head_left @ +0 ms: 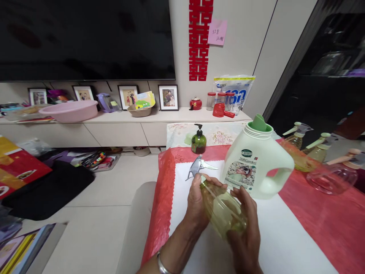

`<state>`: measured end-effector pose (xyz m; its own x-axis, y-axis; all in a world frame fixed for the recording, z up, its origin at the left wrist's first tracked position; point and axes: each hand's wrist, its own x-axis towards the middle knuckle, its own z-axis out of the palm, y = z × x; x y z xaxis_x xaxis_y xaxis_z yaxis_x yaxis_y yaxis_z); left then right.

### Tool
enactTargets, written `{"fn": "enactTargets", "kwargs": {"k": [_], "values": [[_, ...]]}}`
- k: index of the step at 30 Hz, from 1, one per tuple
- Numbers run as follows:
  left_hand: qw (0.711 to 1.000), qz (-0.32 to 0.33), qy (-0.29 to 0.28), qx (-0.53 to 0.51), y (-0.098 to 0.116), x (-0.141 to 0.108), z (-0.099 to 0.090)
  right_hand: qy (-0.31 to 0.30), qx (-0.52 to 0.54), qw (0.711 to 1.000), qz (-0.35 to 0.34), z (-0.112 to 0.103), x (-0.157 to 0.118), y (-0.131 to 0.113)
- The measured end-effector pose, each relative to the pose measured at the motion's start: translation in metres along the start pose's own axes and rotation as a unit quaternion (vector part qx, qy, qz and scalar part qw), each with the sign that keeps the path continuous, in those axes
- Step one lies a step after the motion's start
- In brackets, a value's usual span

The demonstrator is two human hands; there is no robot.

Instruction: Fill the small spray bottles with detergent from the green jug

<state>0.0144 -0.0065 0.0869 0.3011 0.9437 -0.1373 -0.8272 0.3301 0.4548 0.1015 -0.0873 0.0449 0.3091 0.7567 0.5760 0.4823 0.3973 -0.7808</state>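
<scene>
A clear yellow-green spray bottle (pixel 224 211) lies tilted between my two hands above a white mat. My left hand (pixel 196 205) is closed around its neck, just below the grey-and-white trigger head (pixel 199 166). My right hand (pixel 248 224) wraps the body near the base, with the thumb underneath and the fingers over the far side. Just beyond them stands a large pale green detergent jug (pixel 256 160) with its neck facing up and a green piece in the mouth. Behind the trigger head is a dark green pump bottle (pixel 199 142).
Several other spray bottles stand at the right on the red table cover (pixel 322 213), among them a pink one (pixel 332 178). Along the wall, a low cabinet (pixel 116 133) carries a pink basin (pixel 71 110), framed photos and red-lidded jars. A grey seat edge (pixel 139 224) is at the left.
</scene>
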Motion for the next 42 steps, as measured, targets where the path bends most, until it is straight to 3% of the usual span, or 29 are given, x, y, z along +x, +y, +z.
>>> {"fn": "enactTargets", "kwargs": {"k": [5,7,8,9,10,11,13,14,15,16,18,20,21,22,24,25,27,28,30,31,32,33,34,36,38,40,42], "values": [[0.999,-0.011,0.039,-0.025,0.004,0.004,-0.002,-0.051,-0.117,0.978,-0.168,-0.003,0.010,0.006],[0.999,-0.015,0.035,-0.020,0.005,0.004,-0.002,-0.043,-0.100,0.982,-0.153,0.000,0.009,0.004],[0.999,-0.014,0.028,-0.013,0.005,0.004,-0.002,-0.033,-0.062,0.993,-0.095,0.001,0.008,0.001],[1.000,-0.008,0.016,-0.003,0.005,0.003,-0.002,-0.028,0.002,1.000,-0.002,0.001,0.007,-0.004],[1.000,0.006,0.000,0.013,0.006,0.001,-0.001,-0.031,0.089,0.988,0.120,0.002,0.008,-0.010],[0.999,0.028,-0.021,0.035,0.006,0.000,-0.001,-0.041,0.188,0.946,0.259,0.001,0.009,-0.017],[0.991,0.082,-0.062,0.086,0.008,-0.001,-0.001,-0.078,0.346,0.810,0.466,0.000,0.015,-0.029],[0.987,0.103,-0.073,0.104,0.008,-0.001,-0.002,-0.094,0.388,0.759,0.515,-0.001,0.017,-0.033],[0.984,0.116,-0.074,0.113,0.008,0.000,-0.002,-0.103,0.408,0.737,0.529,-0.002,0.018,-0.036],[0.985,0.120,-0.063,0.109,0.008,0.002,-0.003,-0.108,0.407,0.747,0.514,-0.002,0.018,-0.036],[0.992,0.105,-0.019,0.068,0.008,0.006,-0.004,-0.110,0.333,0.839,0.417,0.001,0.013,-0.029],[0.996,0.080,0.027,0.013,0.009,0.010,-0.004,-0.086,0.173,0.949,0.249,0.005,0.005,-0.017],[0.997,0.070,0.044,-0.010,0.009,0.011,-0.004,-0.071,0.081,0.983,0.148,0.007,0.001,-0.011],[0.996,0.062,0.056,-0.025,0.010,0.012,-0.005,-0.061,0.000,0.996,0.059,0.008,-0.002,-0.006],[0.996,0.048,0.064,-0.031,0.011,0.012,-0.005,-0.054,-0.077,0.995,-0.021,0.008,-0.002,-0.004],[0.997,0.040,0.060,-0.024,0.012,0.011,-0.005,-0.055,-0.067,0.996,0.008,0.007,0.000,-0.007],[0.999,0.034,0.030,0.005,0.012,0.008,-0.005,-0.070,0.058,0.981,0.174,0.003,0.008,-0.017],[0.999,0.042,0.004,0.026,0.012,0.007,-0.004,-0.085,0.154,0.944,0.278,0.001,0.012,-0.024],[0.993,0.076,-0.047,0.074,0.011,0.004,-0.004,-0.129,0.334,0.821,0.445,-0.003,0.018,-0.033],[0.989,0.095,-0.061,0.094,0.011,0.004,-0.004,-0.150,0.392,0.764,0.489,-0.005,0.020,-0.036],[0.986,0.108,-0.065,0.107,0.010,0.004,-0.005,-0.159,0.418,0.738,0.505,-0.006,0.021,-0.036],[0.986,0.112,-0.057,0.111,0.010,0.005,-0.006,-0.155,0.408,0.750,0.497,-0.007,0.020,-0.035],[0.987,0.109,-0.039,0.107,0.009,0.006,-0.007,-0.143,0.367,0.792,0.467,-0.007,0.018,-0.033],[0.991,0.100,0.010,0.084,0.009,0.010,-0.010,-0.114,0.225,0.903,0.347,-0.006,0.013,-0.025],[0.992,0.095,0.047,0.067,0.009,0.013,-0.012,-0.093,0.061,0.975,0.194,-0.004,0.008,-0.016],[0.991,0.096,0.053,0.073,0.009,0.013,-0.013,-0.081,-0.027,0.992,0.095,-0.003,0.005,-0.008],[0.992,0.084,0.022,0.090,0.011,0.012,-0.013,-0.086,0.011,0.986,0.144,-0.003,0.005,-0.002]]}}
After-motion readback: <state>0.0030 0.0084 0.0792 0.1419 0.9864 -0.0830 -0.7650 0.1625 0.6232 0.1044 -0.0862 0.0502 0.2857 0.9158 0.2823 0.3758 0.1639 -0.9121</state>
